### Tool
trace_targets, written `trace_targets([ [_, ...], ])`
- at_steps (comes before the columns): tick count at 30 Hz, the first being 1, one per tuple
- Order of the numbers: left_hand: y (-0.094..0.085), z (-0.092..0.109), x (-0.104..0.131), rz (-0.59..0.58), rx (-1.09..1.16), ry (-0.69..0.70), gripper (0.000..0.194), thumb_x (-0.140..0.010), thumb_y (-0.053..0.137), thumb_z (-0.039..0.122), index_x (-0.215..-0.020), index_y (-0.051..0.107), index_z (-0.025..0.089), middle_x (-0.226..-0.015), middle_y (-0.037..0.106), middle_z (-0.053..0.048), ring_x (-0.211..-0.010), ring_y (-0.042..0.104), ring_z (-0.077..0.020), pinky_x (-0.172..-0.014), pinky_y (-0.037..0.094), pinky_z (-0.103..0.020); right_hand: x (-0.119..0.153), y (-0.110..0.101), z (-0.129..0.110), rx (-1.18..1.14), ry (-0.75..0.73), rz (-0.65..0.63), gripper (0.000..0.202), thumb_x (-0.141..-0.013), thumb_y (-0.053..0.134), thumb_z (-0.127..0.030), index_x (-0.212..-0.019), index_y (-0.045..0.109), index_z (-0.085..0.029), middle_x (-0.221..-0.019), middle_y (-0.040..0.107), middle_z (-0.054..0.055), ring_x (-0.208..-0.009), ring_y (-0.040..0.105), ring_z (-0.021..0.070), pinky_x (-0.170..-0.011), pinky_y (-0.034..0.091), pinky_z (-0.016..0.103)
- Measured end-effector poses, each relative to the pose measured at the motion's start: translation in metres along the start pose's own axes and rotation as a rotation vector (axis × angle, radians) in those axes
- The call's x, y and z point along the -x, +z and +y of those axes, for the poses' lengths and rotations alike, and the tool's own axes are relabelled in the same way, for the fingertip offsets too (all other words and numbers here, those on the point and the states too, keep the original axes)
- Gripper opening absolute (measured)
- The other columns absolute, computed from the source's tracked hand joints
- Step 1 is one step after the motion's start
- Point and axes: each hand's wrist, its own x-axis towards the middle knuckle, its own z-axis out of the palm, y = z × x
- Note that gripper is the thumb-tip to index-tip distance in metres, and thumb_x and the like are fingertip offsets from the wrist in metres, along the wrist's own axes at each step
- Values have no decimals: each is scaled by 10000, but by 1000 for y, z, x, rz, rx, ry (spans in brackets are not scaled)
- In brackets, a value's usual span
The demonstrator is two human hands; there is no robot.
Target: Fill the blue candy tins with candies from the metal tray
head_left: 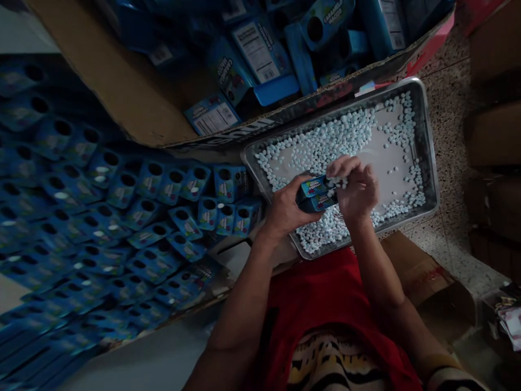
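Two small blue candy boxes (315, 187) lie side by side in my left hand (285, 209), whose thumb and fingers close round their outer sides. Their printed ends face right, over the metal tray (432, 163). Against those ends, my right hand (356, 190) has its fingers curled, with several pale candies (340, 184) at its fingertips. Many more pale blue candies (345, 133) are spread in the tray below, thickest along its far side and near its front left corner.
Rows of blue boxes with round holes (152, 168) fill the left side. A large cardboard carton (142, 117) of blue boxes stands beyond the tray. An open brown carton (411, 266) sits at lower right, other cartons (494, 136) at far right.
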Motion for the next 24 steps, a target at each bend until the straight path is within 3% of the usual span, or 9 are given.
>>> trace_targets([
  [3, 1, -3, -2, 1, 25, -28, 789, -682, 967, 360, -1396, 653, 240, -1172, 809, -1, -1061, 798, -253, -938, 628, -324, 1, -2, -1, 33, 26, -102, 628, -923, 579, -877, -737, 601, -277, -777, 563, 25, -858, 634, 239, -962, 569, 474],
  [6, 3, -7, -4, 53, 33, 17, 795, -695, 968, 359, -1412, 647, 239, -1253, 805, -25, -1125, 794, -270, -985, 638, -354, 7, -3, -8, 19, 59, -157, 636, -918, 598, -889, -788, 686, -273, -877, 677, 52, -975, 716, 262, -1092, 566, 530],
  [8, 3, -11, -7, 52, 44, 109, 787, -717, 973, 376, -1425, 654, 250, -1378, 783, -60, -1268, 766, -311, -1106, 620, -422, 10, -11, -13, 1, 40, -97, 617, -942, 575, -869, -858, 733, -278, -1045, 751, 74, -1146, 741, 289, -1175, 543, 564],
  [10, 4, -16, -10, 75, 87, 206, 769, -758, 972, 435, -1434, 654, 253, -1472, 748, -90, -1381, 719, -341, -1214, 574, -494, 6, -30, -15, 55, -20, 44, 526, -978, 585, -789, -934, 751, -292, -1192, 758, 68, -1302, 711, 287, -1229, 521, 561],
  [13, 8, -26, -14, 192, 171, 244, 781, -800, 942, 560, -1438, 624, 241, -1497, 731, -116, -1392, 716, -353, -1227, 577, -543, -21, -72, -5, 405, -95, 224, 314, -949, 738, -612, -1015, 756, -306, -1333, 707, 59, -1404, 639, 264, -1257, 503, 524],
  [16, 18, -36, -11, 247, 233, 173, 878, -765, 915, 700, -1453, 567, 280, -1523, 710, -129, -1394, 718, -360, -1180, 619, -542, -66, -102, 19, 911, -149, 135, 459, -897, 808, -638, -1194, 752, -293, -1561, 599, 104, -1577, 476, 334, -1285, 451, 619],
  [20, 28, -43, 0, 290, 236, 61, 912, -776, 909, 703, -1488, 487, 320, -1551, 676, -150, -1405, 709, -359, -1138, 641, -555, -109, -95, 58, 1393, -228, -49, 753, -923, 712, -782, -1426, 677, -222, -1736, 440, 193, -1698, 263, 467, -1306, 320, 768],
  [22, 29, -44, 8, 300, 198, 86, 888, -777, 932, 642, -1484, 492, 331, -1550, 668, -148, -1432, 690, -365, -1166, 620, -571, -109, -82, 71, 1420, -235, -58, 751, -934, 703, -772, -1428, 672, -208, -1717, 453, 205, -1693, 247, 486, -1296, 333, 758],
  [24, 29, -46, 15, 337, 178, 151, 846, -764, 954, 581, -1456, 531, 338, -1540, 664, -139, -1459, 668, -374, -1218, 577, -591, -97, -73, 78, 1311, -208, -84, 620, -926, 759, -691, -1333, 718, -225, -1626, 547, 187, -1644, 327, 464, -1267, 407, 693],
])
